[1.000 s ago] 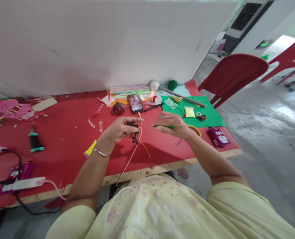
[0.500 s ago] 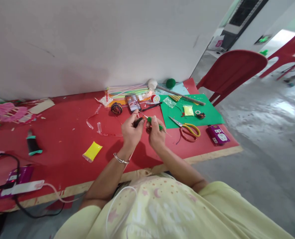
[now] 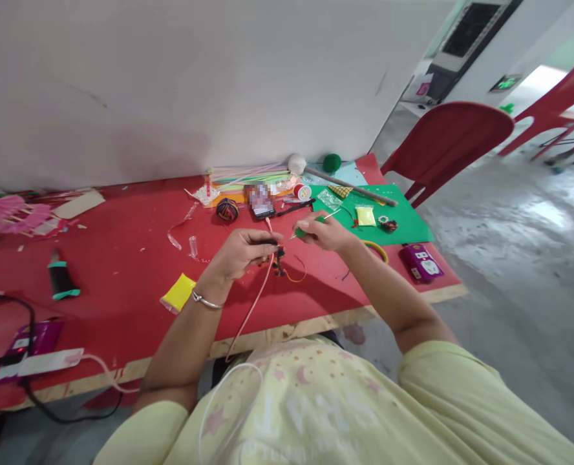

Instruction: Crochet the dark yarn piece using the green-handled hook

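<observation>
My left hand (image 3: 236, 253) pinches a small dark crochet piece (image 3: 278, 261) with orange flecks; part of it dangles below the fingertips. From this piece a thin orange yarn tail (image 3: 297, 279) curls over the red table covering. To the right, apart from the piece, my right hand (image 3: 323, 230) is closed around a crochet hook with a green handle (image 3: 302, 233). Thin metal shows at both ends of that handle. A pink cable (image 3: 255, 300) runs below my left hand to a phone (image 3: 260, 201). Behind the hands lies a ball of dark multicolored yarn (image 3: 227, 210).
My right forearm covers most of the scissors, leaving a yellow handle (image 3: 378, 250) visible. A purple box (image 3: 421, 262) is near the right edge. At left are a yellow packet (image 3: 178, 294), a black-and-teal tool (image 3: 63, 279) and a power strip (image 3: 39, 363). A wall (image 3: 170, 84) stands behind.
My hands have moved apart: the left toward me and leftward, the right up and rightward with the hook. The dark piece now hangs lower and its yarn tail shows. My right forearm now covers the scissors.
</observation>
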`<control>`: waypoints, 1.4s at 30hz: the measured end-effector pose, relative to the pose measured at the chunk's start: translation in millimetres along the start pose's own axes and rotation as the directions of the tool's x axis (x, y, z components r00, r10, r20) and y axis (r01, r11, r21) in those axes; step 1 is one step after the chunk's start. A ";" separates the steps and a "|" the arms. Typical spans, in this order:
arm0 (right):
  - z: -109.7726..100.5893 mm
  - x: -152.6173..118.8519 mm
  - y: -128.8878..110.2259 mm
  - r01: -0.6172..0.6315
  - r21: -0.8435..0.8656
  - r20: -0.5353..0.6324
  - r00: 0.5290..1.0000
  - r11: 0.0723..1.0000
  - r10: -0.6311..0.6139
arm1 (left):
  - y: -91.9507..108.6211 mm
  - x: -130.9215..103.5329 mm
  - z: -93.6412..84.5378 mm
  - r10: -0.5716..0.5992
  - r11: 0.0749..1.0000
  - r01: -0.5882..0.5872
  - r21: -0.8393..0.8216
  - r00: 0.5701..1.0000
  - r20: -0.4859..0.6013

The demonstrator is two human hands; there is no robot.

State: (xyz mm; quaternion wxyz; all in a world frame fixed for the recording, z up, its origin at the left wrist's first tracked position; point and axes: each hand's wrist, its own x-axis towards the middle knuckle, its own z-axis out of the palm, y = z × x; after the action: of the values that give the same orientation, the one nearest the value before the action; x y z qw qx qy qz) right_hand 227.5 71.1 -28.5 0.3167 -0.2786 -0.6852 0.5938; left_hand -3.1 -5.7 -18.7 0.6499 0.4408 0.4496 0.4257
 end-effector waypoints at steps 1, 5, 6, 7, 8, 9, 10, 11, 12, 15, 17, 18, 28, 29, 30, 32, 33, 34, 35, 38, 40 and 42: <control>-4.1 0.3 -5.9 0.005 -0.056 0.028 1.000 0.998 -0.003 | 0.6 0.8 0.2 -0.006 1.000 0.006 0.018 1.000 0.007; -10.5 0.1 -28.1 0.093 -0.239 0.114 0.991 0.966 -0.067 | 3.7 2.6 0.7 -0.003 0.994 0.005 0.112 1.000 -0.017; -9.8 -0.5 -32.1 0.124 -0.271 0.109 0.989 0.955 -0.097 | 4.3 2.7 0.9 0.014 0.989 -0.008 0.149 0.999 -0.037; -8.4 -1.5 -35.3 0.154 -0.300 0.095 0.987 0.941 -0.132 | 4.6 2.6 1.3 0.039 0.982 -0.027 0.189 0.997 -0.059; -6.3 -2.8 -37.3 0.186 -0.332 0.079 0.982 0.925 -0.169 | 4.7 2.6 1.7 0.071 0.973 -0.050 0.227 0.994 -0.086; -3.6 -4.4 -38.3 0.220 -0.371 0.070 0.975 0.902 -0.209 | 4.3 2.7 2.4 0.108 0.962 -0.075 0.262 0.988 -0.114; -0.4 -6.4 -38.2 0.258 -0.418 0.070 0.965 0.871 -0.252 | 3.5 3.0 3.2 0.148 0.952 -0.101 0.290 0.979 -0.143; 3.3 -8.7 -37.3 0.293 -0.475 0.075 0.953 0.830 -0.294 | 2.0 3.7 4.1 0.193 0.940 -0.132 0.313 0.966 -0.173; 7.5 -11.3 -35.5 0.320 -0.536 0.082 0.941 0.781 -0.329 | -0.2 4.6 5.2 0.239 0.930 -0.162 0.331 0.949 -0.206; 23.4 -19.8 -25.7 0.319 -0.722 0.076 0.919 0.615 -0.387 | -9.7 9.0 10.3 0.338 0.905 -0.223 0.361 0.894 -0.294; 36.0 -24.7 -14.9 0.262 -0.816 0.032 0.911 0.515 -0.412 | -16.6 12.8 15.9 0.355 0.913 -0.242 0.330 0.869 -0.346; 42.3 -26.5 -8.1 0.228 -0.852 0.004 0.903 0.471 -0.431 | -19.3 14.5 19.3 0.349 0.925 -0.251 0.285 0.857 -0.378; 33.2 -23.9 24.0 0.295 -0.910 0.089 0.824 0.291 -0.560 | -1.6 10.2 13.6 0.057 0.995 -0.070 -0.075 0.985 -0.165; 26.9 -23.3 18.4 0.339 -0.888 0.134 0.837 0.311 -0.530 | 0.5 8.8 8.5 0.033 0.999 -0.036 -0.026 0.993 -0.115; 21.4 -23.0 11.8 0.374 -0.868 0.176 0.847 0.327 -0.501 | 1.7 8.0 3.8 0.020 1.000 -0.019 0.015 0.996 -0.082; 14.1 -23.1 -2.3 0.408 -0.850 0.234 0.859 0.334 -0.456 | 1.7 8.4 -3.5 0.010 0.995 -0.005 0.097 0.999 -0.052; 12.5 -23.5 -9.2 0.416 -0.851 0.255 0.861 0.322 -0.439 | 0.7 9.5 -5.8 0.016 0.991 -0.008 0.135 0.998 -0.057; 12.2 -24.2 -15.4 0.421 -0.854 0.273 0.863 0.306 -0.425 | -0.6 11.1 -7.2 0.024 0.985 -0.012 0.170 0.997 -0.069; 13.1 -25.2 -21.0 0.425 -0.857 0.290 0.865 0.291 -0.409 | -2.2 12.8 -7.8 0.033 0.980 -0.016 0.199 0.996 -0.083; 19.9 -28.7 -33.6 0.436 -0.843 0.313 0.874 0.316 -0.371 | -7.0 17.8 -6.1 0.051 0.968 -0.021 0.249 0.992 -0.113; 24.9 -30.1 -39.8 0.430 -0.824 0.307 0.886 0.369 -0.347 | -9.9 19.9 -3.3 0.089 0.949 -0.048 0.312 0.989 -0.117; 26.7 -29.5 -45.2 0.424 -0.811 0.311 0.896 0.403 -0.315 | -11.8 20.4 0.0 0.176 0.904 -0.113 0.413 0.977 -0.117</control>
State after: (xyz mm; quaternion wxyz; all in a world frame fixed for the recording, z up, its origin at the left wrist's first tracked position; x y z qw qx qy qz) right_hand 225.8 25.5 10.8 0.2197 -0.2075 -0.9481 0.0992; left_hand 3.5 10.7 -34.2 0.4755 0.5639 0.5419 0.4029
